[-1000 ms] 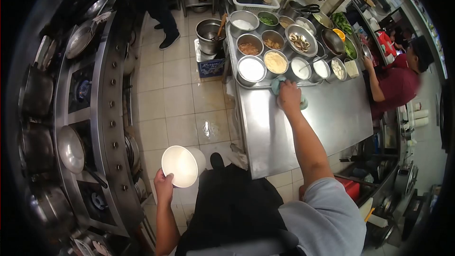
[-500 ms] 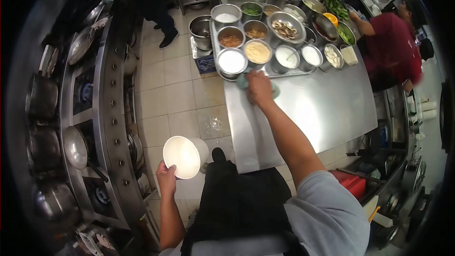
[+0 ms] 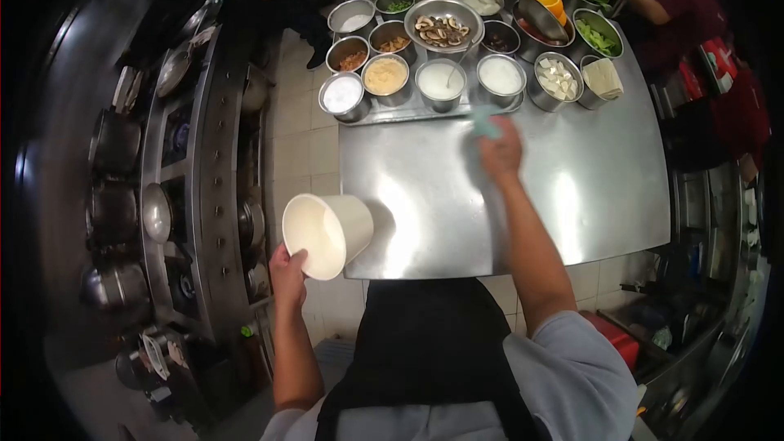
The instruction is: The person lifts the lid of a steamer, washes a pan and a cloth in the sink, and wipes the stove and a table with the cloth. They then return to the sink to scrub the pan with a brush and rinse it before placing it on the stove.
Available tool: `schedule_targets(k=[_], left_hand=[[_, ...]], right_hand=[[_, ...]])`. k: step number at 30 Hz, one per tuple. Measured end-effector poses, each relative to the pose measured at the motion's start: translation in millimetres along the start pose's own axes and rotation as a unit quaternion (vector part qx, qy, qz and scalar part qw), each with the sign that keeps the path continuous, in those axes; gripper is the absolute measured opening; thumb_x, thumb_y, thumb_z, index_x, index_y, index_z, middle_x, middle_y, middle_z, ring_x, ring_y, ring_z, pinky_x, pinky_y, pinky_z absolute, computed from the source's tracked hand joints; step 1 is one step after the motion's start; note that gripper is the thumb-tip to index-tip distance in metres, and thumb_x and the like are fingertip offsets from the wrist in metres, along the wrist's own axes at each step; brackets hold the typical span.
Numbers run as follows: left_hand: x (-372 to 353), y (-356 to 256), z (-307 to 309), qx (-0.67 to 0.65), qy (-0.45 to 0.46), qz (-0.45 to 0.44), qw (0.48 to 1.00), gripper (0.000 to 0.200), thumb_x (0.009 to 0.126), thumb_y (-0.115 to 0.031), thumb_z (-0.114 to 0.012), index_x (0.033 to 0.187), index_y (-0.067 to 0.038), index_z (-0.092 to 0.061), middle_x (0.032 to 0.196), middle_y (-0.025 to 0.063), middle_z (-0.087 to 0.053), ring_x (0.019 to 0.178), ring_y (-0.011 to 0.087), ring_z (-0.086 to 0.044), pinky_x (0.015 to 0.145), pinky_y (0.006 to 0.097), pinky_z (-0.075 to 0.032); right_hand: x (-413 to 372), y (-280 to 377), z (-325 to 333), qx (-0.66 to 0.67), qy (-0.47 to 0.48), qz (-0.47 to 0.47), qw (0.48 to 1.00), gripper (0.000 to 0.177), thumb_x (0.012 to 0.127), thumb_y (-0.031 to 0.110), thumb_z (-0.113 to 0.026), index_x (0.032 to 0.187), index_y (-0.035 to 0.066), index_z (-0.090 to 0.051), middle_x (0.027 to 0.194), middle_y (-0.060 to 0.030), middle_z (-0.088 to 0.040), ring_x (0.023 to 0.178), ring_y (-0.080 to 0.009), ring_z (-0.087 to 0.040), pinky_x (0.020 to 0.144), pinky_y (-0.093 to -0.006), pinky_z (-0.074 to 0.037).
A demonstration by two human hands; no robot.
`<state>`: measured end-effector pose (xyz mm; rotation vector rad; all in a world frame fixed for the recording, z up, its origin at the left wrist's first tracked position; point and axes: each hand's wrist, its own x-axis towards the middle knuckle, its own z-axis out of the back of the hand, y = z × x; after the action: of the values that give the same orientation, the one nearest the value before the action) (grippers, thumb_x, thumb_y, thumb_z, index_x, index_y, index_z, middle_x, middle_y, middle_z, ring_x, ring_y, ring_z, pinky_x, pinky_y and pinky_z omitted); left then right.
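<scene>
My left hand [image 3: 289, 271] grips the rim of a white paper tub [image 3: 347, 229], thumb inside. The tub is tipped with its mouth facing left and toward me, and it looks bare inside. My right hand [image 3: 501, 151], slightly blurred, is closed on a pale green cloth [image 3: 487, 122] over the steel table [image 3: 441, 220]. Just beyond the cloth stand metal pots: one of white powder or liquid [image 3: 501, 75], one with a spoon in white liquid [image 3: 441, 83], and one of white cubes [image 3: 557, 79].
A bowl of sliced mushrooms [image 3: 442, 26] and several ingredient pots fill the table's far side. On the left runs a stove [image 3: 214, 196] with pans. Co-workers stand at the far left and at the right, one in a maroon shirt [image 3: 690, 4]. A red container [image 3: 614, 339] sits low at right.
My right hand has moved rightward along the front of the pots with the cloth. My view has shifted right, and the tub now appears beside the table's near left corner.
</scene>
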<state>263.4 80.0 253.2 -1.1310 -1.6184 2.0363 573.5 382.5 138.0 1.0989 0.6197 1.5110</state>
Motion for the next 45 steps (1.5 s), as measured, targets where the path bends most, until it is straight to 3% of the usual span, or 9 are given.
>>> schedule_targets(k=[2, 5, 14, 21, 26, 28, 33, 36, 45], left_hand=[[-2.8, -2.5, -15.5, 0.029, 0.033, -0.011, 0.999, 0.038, 0.079, -0.001, -0.051, 0.117, 0.006, -0.050, 0.103, 0.0130, -0.062, 0.089, 0.0191, -0.063, 0.079, 0.0288, -0.051], [2.1, -25.3, -56.9, -0.002, 0.066, -0.044, 0.997, 0.036, 0.080, 0.001, -0.052, 0.115, 0.007, -0.052, 0.102, 0.0125, -0.062, 0.089, 0.0173, -0.062, 0.078, 0.0270, -0.050], [47.4, -42.4, -233.6, 0.082, 0.204, -0.046, 0.974, 0.031, 0.080, -0.006, -0.054, 0.109, 0.005, -0.054, 0.089, 0.0149, -0.063, 0.062, 0.0221, -0.065, 0.043, 0.0333, -0.055], [38.2, 28.0, -317.9, 0.161, 0.244, 0.031, 0.956, 0.031, 0.081, -0.010, -0.057, 0.106, 0.007, -0.050, 0.077, 0.0162, -0.063, 0.053, 0.0223, -0.064, 0.042, 0.0319, -0.054], [20.2, 45.5, -349.5, 0.260, 0.270, -0.014, 0.927, 0.075, 0.075, -0.053, -0.068, 0.128, -0.010, -0.038, 0.076, 0.0151, -0.064, 0.058, 0.0257, -0.064, 0.050, 0.0454, -0.053], [15.0, 30.6, -336.1, 0.178, 0.270, -0.004, 0.946, 0.070, 0.075, -0.051, -0.069, 0.121, -0.004, -0.046, 0.100, 0.0180, -0.063, 0.070, 0.0281, -0.065, 0.059, 0.0392, -0.055], [58.5, 45.5, -194.3, 0.113, 0.205, -0.266, 0.935, 0.045, 0.080, -0.037, -0.068, 0.103, 0.000, -0.057, 0.099, 0.0134, -0.061, 0.077, 0.0240, -0.064, 0.062, 0.0311, -0.054], [37.3, 5.1, -29.9, 0.007, 0.161, -0.059, 0.985, 0.027, 0.085, -0.024, -0.064, 0.099, -0.002, -0.058, 0.092, 0.0075, -0.059, 0.067, 0.0131, -0.061, 0.055, 0.0268, -0.051], [9.3, 59.6, 411.3, -0.146, -0.301, -0.024, 0.942, 0.024, 0.086, -0.015, -0.055, 0.106, -0.003, -0.056, 0.094, 0.0057, -0.064, 0.066, 0.0116, -0.062, 0.050, 0.0252, -0.049]], right_hand=[[19.0, 22.7, 57.6, -0.244, -0.006, -0.083, 0.966, 0.029, 0.073, 0.013, -0.062, 0.101, 0.008, -0.060, 0.104, -0.0134, -0.060, 0.097, -0.0346, -0.056, 0.084, -0.0421, -0.047], [5.6, 15.0, 36.8, -0.233, 0.058, -0.114, 0.964, 0.031, 0.073, 0.009, -0.061, 0.103, 0.009, -0.059, 0.102, -0.0137, -0.059, 0.096, -0.0355, -0.055, 0.082, -0.0436, -0.047], [-170.5, 69.3, 65.1, -0.048, 0.519, 0.196, 0.831, 0.030, 0.063, 0.004, -0.064, 0.092, 0.010, -0.063, 0.092, -0.0090, -0.059, 0.092, -0.0313, -0.055, 0.076, -0.0406, -0.048], [-136.6, -10.1, 229.0, -0.175, 0.290, 0.069, 0.938, 0.031, 0.060, 0.009, -0.068, 0.089, 0.007, -0.060, 0.084, -0.0120, -0.059, 0.083, -0.0341, -0.056, 0.071, -0.0408, -0.048], [-161.3, 11.2, 231.0, -0.164, 0.326, 0.034, 0.930, 0.028, 0.061, 0.009, -0.064, 0.089, 0.004, -0.059, 0.083, -0.0157, -0.059, 0.081, -0.0349, -0.058, 0.073, -0.0390, -0.048], [-165.8, 42.7, 202.4, -0.106, 0.370, 0.005, 0.923, 0.028, 0.061, 0.008, -0.065, 0.087, 0.003, -0.057, 0.083, -0.0150, -0.058, 0.082, -0.0340, -0.057, 0.073, -0.0380, -0.046], [-166.5, 123.2, 107.6, 0.044, 0.409, 0.055, 0.910, 0.019, 0.065, 0.003, -0.059, 0.084, 0.002, -0.053, 0.081, -0.0070, -0.053, 0.073, -0.0184, -0.052, 0.070, -0.0262, -0.042], [-166.3, 159.0, 57.7, 0.094, 0.471, 0.054, 0.876, 0.017, 0.068, 0.003, -0.059, 0.084, 0.001, -0.054, 0.081, -0.0039, -0.054, 0.074, -0.0134, -0.051, 0.069, -0.0240, -0.041], [-240.3, 317.2, -179.1, 0.173, 0.605, 0.138, 0.765, 0.021, 0.070, 0.003, -0.060, 0.090, 0.002, -0.059, 0.083, 0.0000, -0.056, 0.074, -0.0090, -0.051, 0.067, -0.0224, -0.041]])
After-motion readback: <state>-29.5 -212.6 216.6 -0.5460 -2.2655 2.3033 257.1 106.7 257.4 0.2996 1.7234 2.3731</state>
